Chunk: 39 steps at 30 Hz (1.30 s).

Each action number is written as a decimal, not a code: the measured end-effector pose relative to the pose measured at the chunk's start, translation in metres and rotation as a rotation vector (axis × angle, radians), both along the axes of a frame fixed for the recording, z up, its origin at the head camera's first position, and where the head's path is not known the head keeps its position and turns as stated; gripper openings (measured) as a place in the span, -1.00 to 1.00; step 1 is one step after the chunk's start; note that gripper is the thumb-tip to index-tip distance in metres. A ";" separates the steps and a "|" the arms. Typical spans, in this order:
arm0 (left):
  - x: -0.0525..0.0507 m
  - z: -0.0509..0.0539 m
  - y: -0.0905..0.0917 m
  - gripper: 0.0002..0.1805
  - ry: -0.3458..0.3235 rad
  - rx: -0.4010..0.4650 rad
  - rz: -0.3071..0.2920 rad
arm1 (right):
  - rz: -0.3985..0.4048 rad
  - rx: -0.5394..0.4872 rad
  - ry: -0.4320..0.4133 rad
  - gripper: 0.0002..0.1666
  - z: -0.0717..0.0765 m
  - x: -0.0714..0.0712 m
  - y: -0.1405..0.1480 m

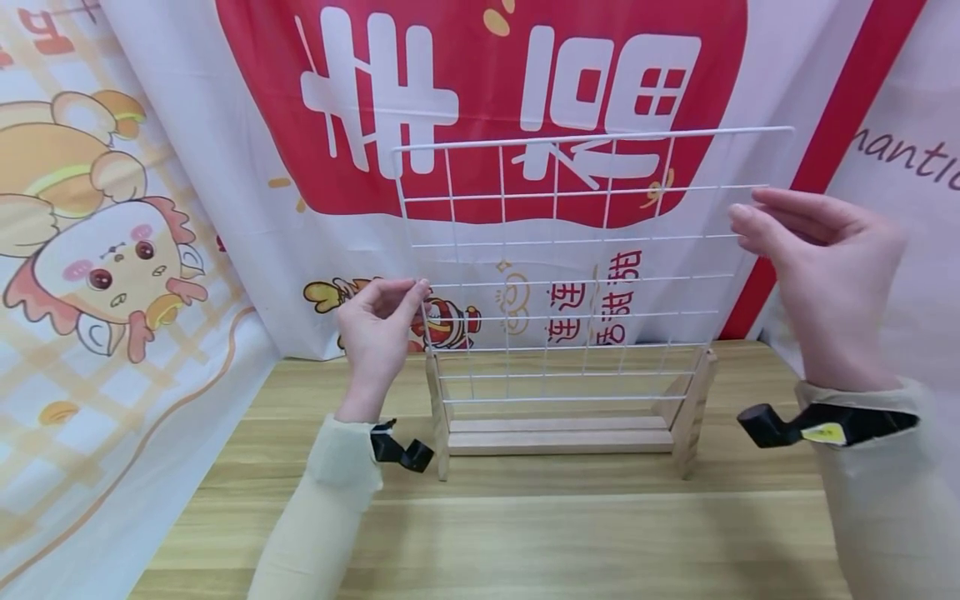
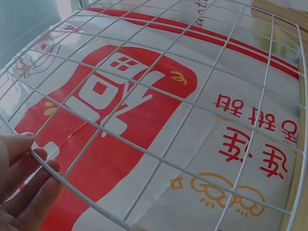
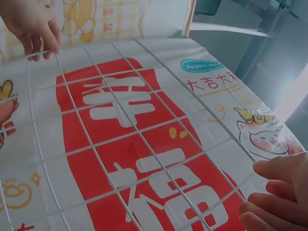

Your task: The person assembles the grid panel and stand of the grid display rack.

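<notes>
A white wire grid panel (image 1: 555,193) stands upright, its lower end between the two posts of a light wooden stand (image 1: 562,442). My left hand (image 1: 378,321) pinches the panel's left edge wire, a little above the left post. In the left wrist view, the thumb and fingertips of that hand (image 2: 29,178) close on the wire. Higher up on the opposite side, my right hand (image 1: 832,258) holds the right edge between thumb and fingers. The right wrist view has this hand (image 3: 279,192) at the panel's edge, partly cut off by the frame.
Wood-grain tabletop (image 1: 570,533) lies under the stand. Behind the panel hangs a white cloth with a large red printed patch (image 1: 487,108). A cloth with cartoon prints (image 1: 112,250) covers the left side, and another white cloth (image 1: 900,233) hangs at the right.
</notes>
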<state>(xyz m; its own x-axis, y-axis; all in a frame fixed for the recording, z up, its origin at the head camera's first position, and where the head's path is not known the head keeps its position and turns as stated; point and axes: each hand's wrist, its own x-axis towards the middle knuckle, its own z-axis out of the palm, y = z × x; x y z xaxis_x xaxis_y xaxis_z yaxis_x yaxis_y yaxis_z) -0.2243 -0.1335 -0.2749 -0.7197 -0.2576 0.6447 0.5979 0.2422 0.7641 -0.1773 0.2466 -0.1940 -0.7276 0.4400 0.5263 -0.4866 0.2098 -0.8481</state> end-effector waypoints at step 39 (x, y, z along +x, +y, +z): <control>-0.027 -0.030 -0.013 -0.79 0.007 0.011 -0.029 | 0.090 0.007 -0.221 -0.41 -0.065 -0.026 0.048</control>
<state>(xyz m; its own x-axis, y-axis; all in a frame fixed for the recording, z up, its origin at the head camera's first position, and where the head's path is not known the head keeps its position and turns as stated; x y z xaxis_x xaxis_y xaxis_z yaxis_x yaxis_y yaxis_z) -0.2517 -0.1469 -0.3047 -0.7224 -0.2441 0.6469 0.6097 0.2164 0.7625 -0.2033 0.2946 -0.2594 -0.8617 0.3649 0.3526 -0.3062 0.1803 -0.9347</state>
